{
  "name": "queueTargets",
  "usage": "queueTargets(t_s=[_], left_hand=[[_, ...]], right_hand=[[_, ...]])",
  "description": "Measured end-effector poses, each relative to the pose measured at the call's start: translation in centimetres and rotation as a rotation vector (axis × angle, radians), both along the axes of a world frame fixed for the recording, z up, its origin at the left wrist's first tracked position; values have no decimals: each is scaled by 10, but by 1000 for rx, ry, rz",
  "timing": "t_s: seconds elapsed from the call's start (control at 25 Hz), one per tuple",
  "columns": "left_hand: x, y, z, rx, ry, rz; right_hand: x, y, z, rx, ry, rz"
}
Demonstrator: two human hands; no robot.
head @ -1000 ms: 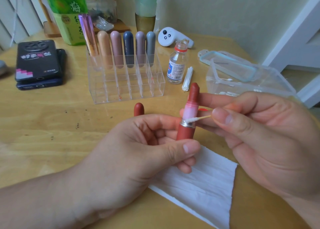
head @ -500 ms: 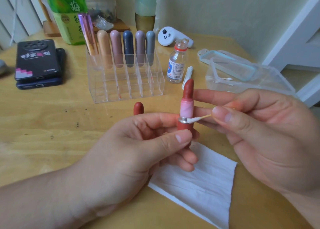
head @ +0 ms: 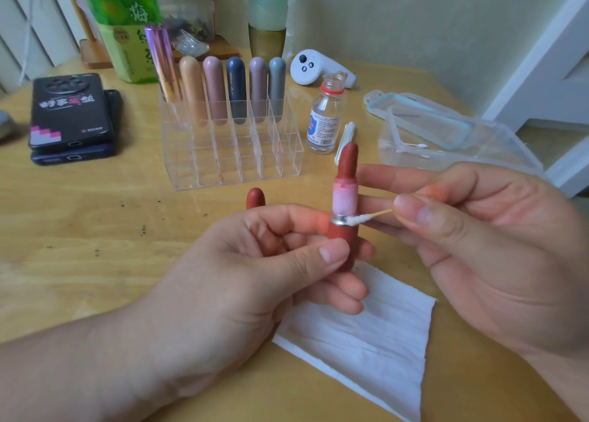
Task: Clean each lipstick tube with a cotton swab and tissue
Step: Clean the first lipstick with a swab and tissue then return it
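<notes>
Left hand (head: 255, 278) grips the brick-red lipstick tube (head: 343, 241) upright by its base, thumb in front and fingers curled behind, over the far edge of the white tissue (head: 366, 342) lying on the wooden table (head: 79, 230). The bullet is wound out and the pink inner sleeve shows. Right hand (head: 497, 246) pinches the cotton swab (head: 361, 219) by its stick between thumb and forefinger, the other fingers stretched behind the tube. The cotton tip touches the silver collar. The cap (head: 255, 197) stands on the table behind the left hand.

Clear acrylic organizer (head: 236, 166): six capped lipsticks (head: 214, 86), all in the back row (one metallic pink, tilted). Small glass bottle (head: 324, 118) just to its right, uncapped; I can't tell what is in it. Swab bundle (head: 345, 136) lies beside the bottle. Clear plastic box (head: 478, 153) at the right, a few loose swabs (head: 417, 146) inside, teal-rimmed lid (head: 417, 118) lying across its top.
</notes>
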State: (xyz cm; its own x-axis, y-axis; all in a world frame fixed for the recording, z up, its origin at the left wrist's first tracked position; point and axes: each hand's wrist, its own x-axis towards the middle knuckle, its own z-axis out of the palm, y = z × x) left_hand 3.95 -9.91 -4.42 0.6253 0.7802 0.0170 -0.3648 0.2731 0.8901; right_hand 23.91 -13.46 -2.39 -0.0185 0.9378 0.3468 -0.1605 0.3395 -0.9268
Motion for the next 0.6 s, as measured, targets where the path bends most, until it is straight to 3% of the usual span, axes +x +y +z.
queueTargets(t_s=[0.24,0.6], left_hand=[[0,0,-2,82,133,60],[0,0,-3,15,0,10]], right_hand=[[-1,-1,0,8,-42,-19],[0,0,1,12,-22,-21]])
